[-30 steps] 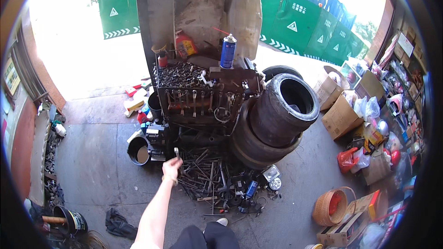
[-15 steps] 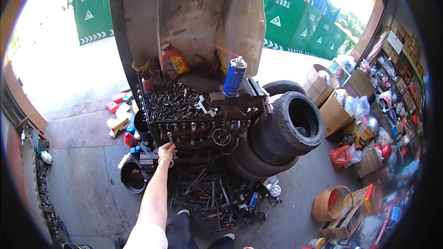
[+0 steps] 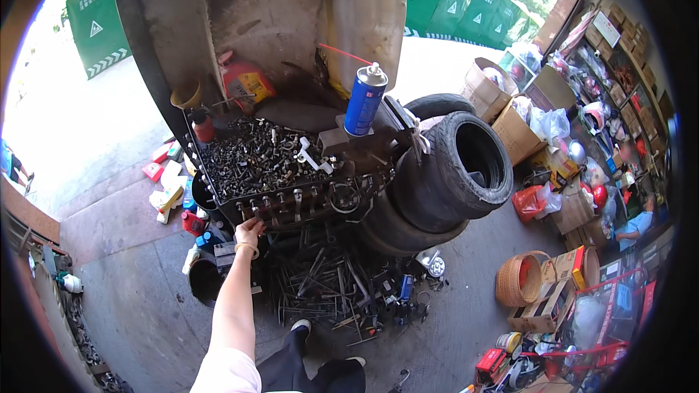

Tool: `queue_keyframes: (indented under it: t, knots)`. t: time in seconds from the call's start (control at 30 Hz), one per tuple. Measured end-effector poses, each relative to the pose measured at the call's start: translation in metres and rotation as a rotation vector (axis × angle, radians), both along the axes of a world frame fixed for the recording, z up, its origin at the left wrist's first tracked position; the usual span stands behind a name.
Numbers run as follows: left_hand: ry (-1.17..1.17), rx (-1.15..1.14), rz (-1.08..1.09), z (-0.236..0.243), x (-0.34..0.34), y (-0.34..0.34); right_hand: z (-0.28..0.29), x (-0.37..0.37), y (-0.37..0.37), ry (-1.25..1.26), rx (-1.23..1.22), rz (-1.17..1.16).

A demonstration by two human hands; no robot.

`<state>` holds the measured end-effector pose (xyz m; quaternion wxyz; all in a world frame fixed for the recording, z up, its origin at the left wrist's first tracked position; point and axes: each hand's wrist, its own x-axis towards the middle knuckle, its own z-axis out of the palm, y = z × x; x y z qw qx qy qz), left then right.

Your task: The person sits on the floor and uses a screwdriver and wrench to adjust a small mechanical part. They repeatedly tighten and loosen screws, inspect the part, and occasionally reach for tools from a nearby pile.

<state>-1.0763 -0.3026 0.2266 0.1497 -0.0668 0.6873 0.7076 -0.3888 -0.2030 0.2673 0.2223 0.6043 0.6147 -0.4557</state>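
My left hand point(image 3: 250, 231) reaches forward to the front edge of a metal tray point(image 3: 320, 188) heaped with dark bolts and nuts point(image 3: 255, 156). Its fingers are pinched together on what looks like a small wrench point(image 3: 255, 212), mostly hidden by the fingertips. Along that edge hang several other wrenches point(image 3: 297, 205) and a ring of wire point(image 3: 349, 196). A pale bracket-like part point(image 3: 312, 156) lies on the bolts. To its right stands a blue spray can point(image 3: 365, 100) with a red straw. My right hand is out of view.
Stacked tyres point(image 3: 466, 167) stand right of the tray. Long metal tools point(image 3: 320, 284) lie in a heap below it, near my feet. A black bucket point(image 3: 206, 280) and bottles point(image 3: 193, 223) are at the left. Boxes, a wicker basket point(image 3: 518, 282) and another person point(image 3: 637, 227) are at the right.
My left hand has moved slightly left along the tray's front edge. The view has shifted and come closer to the tray, and more of my legs shows.
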Motion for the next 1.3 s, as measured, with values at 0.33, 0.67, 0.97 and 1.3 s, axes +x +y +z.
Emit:
queue_keyframes:
  t: [0.33,0.67,0.97,1.3]
  knots:
    - [0.001,0.046,0.002,0.000,0.001,-0.001,0.009,-0.039,-0.021,0.150,0.150,0.105]
    - [-0.080,-0.143,-0.036,0.003,-0.023,0.006,0.020,-0.054,-0.022,0.114,0.166,0.010]
    - [-0.206,-0.295,-0.019,0.010,-0.017,0.017,0.001,-0.029,-0.050,0.013,0.091,-0.008]
    - [-0.340,-0.321,-0.364,0.006,0.010,0.048,-0.008,-0.042,-0.053,0.177,0.163,-0.096]
